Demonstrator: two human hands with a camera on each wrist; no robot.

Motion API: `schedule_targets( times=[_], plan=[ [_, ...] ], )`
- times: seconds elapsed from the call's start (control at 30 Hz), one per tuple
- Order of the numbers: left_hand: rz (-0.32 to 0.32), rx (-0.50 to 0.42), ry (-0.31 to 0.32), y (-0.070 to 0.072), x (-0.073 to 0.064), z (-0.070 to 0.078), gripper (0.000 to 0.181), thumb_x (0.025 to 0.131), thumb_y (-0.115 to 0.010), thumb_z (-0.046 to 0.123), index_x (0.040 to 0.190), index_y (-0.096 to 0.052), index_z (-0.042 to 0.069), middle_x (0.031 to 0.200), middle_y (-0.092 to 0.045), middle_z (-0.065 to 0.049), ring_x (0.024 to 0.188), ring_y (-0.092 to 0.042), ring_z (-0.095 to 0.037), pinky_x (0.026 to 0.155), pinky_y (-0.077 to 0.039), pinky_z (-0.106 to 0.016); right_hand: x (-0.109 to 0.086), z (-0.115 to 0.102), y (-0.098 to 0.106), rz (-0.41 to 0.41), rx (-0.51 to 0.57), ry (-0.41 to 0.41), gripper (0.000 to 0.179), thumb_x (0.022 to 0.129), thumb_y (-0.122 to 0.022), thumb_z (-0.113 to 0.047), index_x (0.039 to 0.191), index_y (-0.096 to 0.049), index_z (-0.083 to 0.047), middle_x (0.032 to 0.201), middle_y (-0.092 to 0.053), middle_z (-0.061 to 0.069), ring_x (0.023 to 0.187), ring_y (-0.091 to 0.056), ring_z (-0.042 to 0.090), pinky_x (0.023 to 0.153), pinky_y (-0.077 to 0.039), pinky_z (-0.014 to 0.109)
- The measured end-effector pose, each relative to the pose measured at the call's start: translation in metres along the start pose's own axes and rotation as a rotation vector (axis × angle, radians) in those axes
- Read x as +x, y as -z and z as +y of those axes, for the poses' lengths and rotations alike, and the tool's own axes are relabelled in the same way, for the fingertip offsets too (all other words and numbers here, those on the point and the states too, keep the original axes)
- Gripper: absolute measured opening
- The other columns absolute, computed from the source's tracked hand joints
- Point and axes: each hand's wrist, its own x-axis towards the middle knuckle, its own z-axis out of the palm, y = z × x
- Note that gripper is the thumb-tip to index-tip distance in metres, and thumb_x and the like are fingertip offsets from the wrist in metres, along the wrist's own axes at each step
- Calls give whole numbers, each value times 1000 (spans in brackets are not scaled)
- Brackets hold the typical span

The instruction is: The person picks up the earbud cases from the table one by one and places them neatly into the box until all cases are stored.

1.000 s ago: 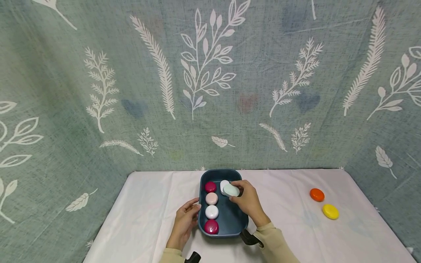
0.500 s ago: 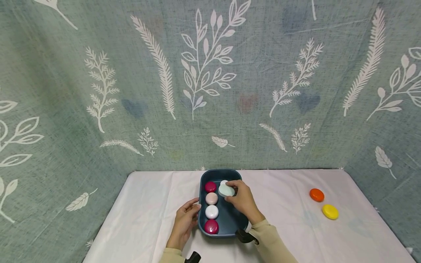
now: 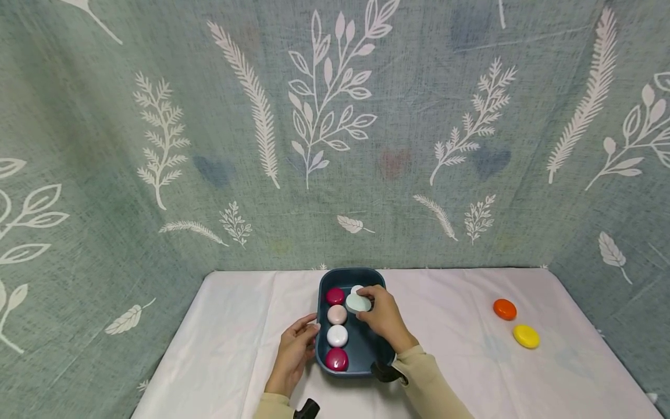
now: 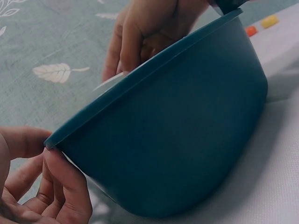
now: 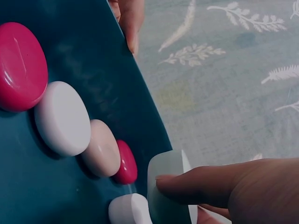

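White tablecloth (image 3: 455, 343) under a dark blue tray (image 3: 361, 352)

I have my right hand (image 3: 386, 319) angled in over the tray's right wall; my left hand (image 3: 293, 354) grips the left rim. Tray floor shows from the right hand to the near rim. A row of four discs (image 3: 337, 315) follows the left wall. Between right thumb and finger I pinch the pale green disc (image 3: 358, 303), near the white disc (image 3: 356, 288). Cloth stretches rightward to the yellow disc (image 3: 526, 336) and orange disc (image 3: 505, 309).

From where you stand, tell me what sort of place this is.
Probably a makeshift tabletop work booth: a grey-green fabric curtain printed with white leaves hangs behind and on both sides of a white cloth-covered table, where a dark-blue, rounded rectangular tray stands.
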Motion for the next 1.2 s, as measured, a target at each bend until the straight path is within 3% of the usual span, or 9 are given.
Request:
schedule_targets(
  times=[0.23,0.53,0.9,1.2],
  plan=[
    [-9,-2,-14,-1,-1,1,40,100,-68,7,138,-63,-4,91,-62,4,71,-54,-7,59,-51,-20,2,0,1,-16,-53,-3,43,74,-88,11,114,-74,8,106,-69,18,97,-67,34,92,-57,52],
    [-18,-10,-2,-1,1,1,42,101,-67,7,141,-60,-5,90,-62,5,71,-54,-7,60,-52,-20,-2,0,6,-28,-17,-13,41,79,-82,12,118,-73,7,116,-69,23,107,-67,43,93,-56,58],
    [-15,-12,-3,0,0,0,42,101,-67,6,141,-60,-5,91,-63,5,72,-55,-7,60,-53,-21,-17,9,28,66,126,11,34,83,-77,16,115,-74,6,116,-70,24,108,-67,45,97,-55,60],
    [-18,-12,-7,0,1,-1,41,101,-67,6,140,-61,-4,90,-63,5,72,-56,-8,59,-53,-21,-30,20,49,122,125,4,33,83,-76,18,115,-74,6,115,-70,21,112,-68,45,96,-57,56]
  ],
)
